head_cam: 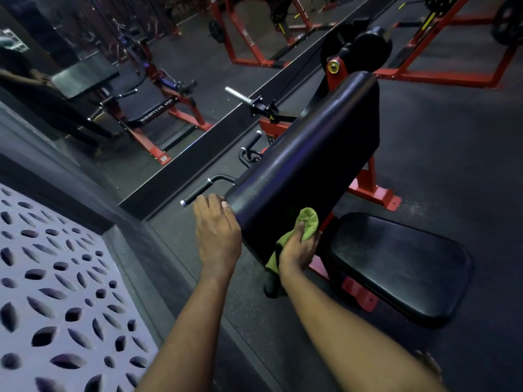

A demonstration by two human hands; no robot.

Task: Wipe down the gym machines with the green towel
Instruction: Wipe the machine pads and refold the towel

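A red-framed gym machine stands before me with a long black arm pad (308, 162) sloping up to the right and a black seat (402, 267) lower right. My right hand (297, 253) grips the bunched green towel (307, 222) and presses it against the pad's near lower face. My left hand (218, 233) rests on the pad's near left edge, its thumb on the corner. A black handle (198, 192) sticks out just beyond the left hand.
A wall mirror (127, 80) runs along the left and reflects the machine. A pale perforated panel (56, 292) fills the lower left. More red racks (254, 38) and weight plates stand at the back. Dark rubber floor (452, 137) surrounds the machine.
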